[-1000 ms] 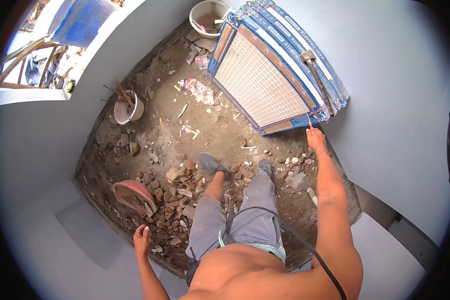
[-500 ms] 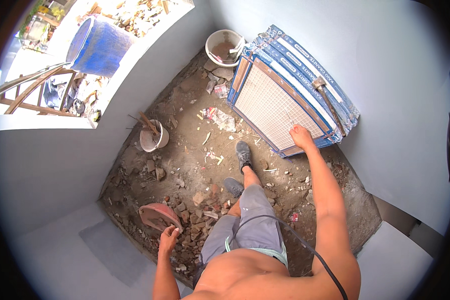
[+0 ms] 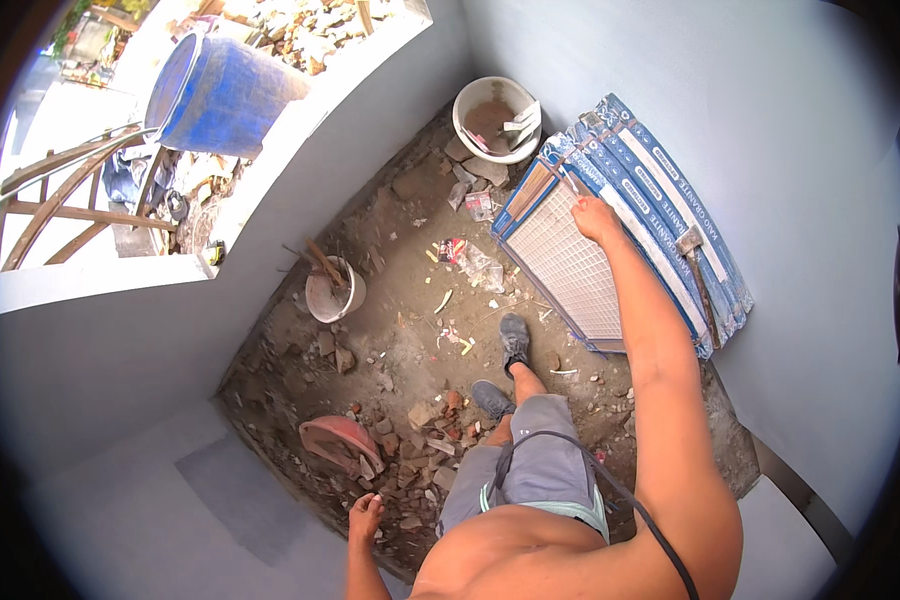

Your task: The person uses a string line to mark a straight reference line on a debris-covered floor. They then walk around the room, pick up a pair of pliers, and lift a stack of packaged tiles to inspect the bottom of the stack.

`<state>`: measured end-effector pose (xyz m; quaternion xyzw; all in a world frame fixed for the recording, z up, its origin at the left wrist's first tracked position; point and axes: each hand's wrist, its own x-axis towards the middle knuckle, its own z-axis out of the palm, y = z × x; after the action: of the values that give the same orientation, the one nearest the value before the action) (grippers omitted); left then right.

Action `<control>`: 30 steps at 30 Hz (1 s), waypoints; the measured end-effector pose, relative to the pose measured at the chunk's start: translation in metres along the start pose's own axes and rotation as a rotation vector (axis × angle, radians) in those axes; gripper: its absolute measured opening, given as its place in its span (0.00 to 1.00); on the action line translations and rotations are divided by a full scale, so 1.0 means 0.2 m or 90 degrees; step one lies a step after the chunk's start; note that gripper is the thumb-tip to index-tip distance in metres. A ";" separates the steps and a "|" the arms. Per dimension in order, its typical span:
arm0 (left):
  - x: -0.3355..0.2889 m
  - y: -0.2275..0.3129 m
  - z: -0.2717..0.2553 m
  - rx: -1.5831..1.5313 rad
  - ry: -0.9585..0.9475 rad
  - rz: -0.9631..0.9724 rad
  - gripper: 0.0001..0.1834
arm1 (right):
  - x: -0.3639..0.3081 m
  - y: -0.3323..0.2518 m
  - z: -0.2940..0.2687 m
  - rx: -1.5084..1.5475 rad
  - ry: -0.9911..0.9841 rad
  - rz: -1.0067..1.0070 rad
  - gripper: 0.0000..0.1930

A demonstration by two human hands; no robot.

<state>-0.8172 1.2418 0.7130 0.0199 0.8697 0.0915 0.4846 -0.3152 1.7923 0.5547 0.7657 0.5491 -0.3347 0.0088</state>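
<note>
My right hand (image 3: pixel 597 218) is closed around a thin, light-coloured slender tool (image 3: pixel 570 184) whose kind I cannot make out. Its tip points at the upper edge of a stack of blue-and-white tile boxes (image 3: pixel 660 190) leaning against the right wall. The front box's opened face shows a pale gridded tile back (image 3: pixel 565 260) framed by brown cardboard. A hammer (image 3: pixel 690 240) with a worn handle lies across the boxes' edges. My left hand (image 3: pixel 366 515) hangs low, fingers curled, near a reddish basin (image 3: pixel 335 440); a small whitish spot shows at its fingertips, too small to name.
A white bucket (image 3: pixel 460 115) stands in the far corner, a smaller bucket with sticks (image 3: pixel 315 300) by the left wall. Broken bricks and rubble (image 3: pixel 420 450) cover the near floor. Outside the opening lies a blue barrel (image 3: pixel 230 95). A dark cable (image 3: pixel 610 480) crosses my lap.
My right hand has moved from the lower part of the tile's face up to the box's upper edge with the slender tool. The view has shifted, and my left hand hangs slightly farther from the basin.
</note>
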 end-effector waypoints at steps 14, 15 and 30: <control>0.11 0.58 0.17 0.058 -0.082 0.096 0.27 | -0.09 -0.11 0.10 0.120 -0.003 0.010 0.21; 0.11 0.60 0.16 0.061 -0.086 0.084 0.26 | -0.19 -0.11 0.15 0.151 -0.007 -0.003 0.21; 0.80 1.24 0.05 0.260 -0.144 0.222 0.26 | -0.42 -0.13 -0.41 -0.363 -0.038 0.120 0.20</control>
<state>-0.9067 1.5063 0.6181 0.2762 0.7939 -0.0066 0.5417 -0.3102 1.7635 0.6711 0.7699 0.5469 -0.1870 0.2707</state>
